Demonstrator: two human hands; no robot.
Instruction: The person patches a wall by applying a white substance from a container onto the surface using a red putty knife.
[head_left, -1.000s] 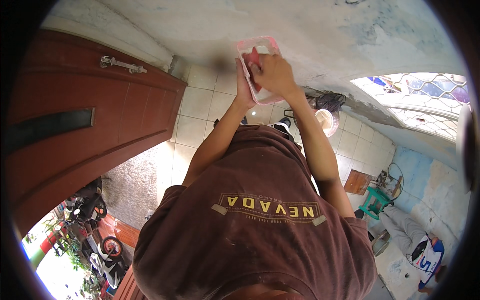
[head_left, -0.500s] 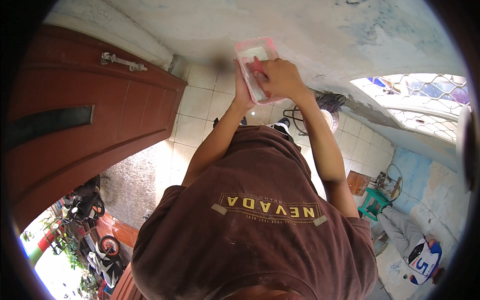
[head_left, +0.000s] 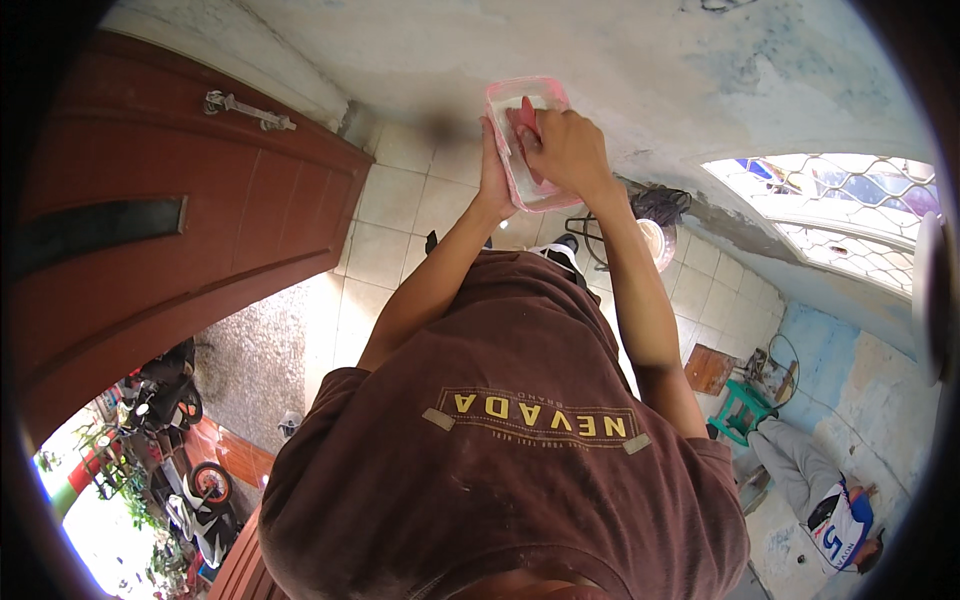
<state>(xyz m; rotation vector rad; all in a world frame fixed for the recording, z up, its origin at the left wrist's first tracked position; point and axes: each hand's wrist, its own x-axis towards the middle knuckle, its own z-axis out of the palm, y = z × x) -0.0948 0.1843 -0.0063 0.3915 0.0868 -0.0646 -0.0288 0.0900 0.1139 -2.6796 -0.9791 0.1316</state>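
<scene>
A pink-rimmed, see-through oblong tub with a whitish paste inside is held out in front of me, close to the wall. My left hand grips it along its left side, the fingers partly hidden underneath. Over the tub's right side, my right hand is closed around a flat red spreader. The spreader lies slanted inside the tub, against the paste; its lower part is partly covered by my fingers.
A patchy plastered wall runs ahead, with a mesh-covered opening at right. The brown door stands left. A round whitish container, green stool and seated person are right; motorcycles stand lower left.
The tub and both hands have shifted slightly right. The red spreader has turned within the tub and now points more away from me, still in my right hand.
</scene>
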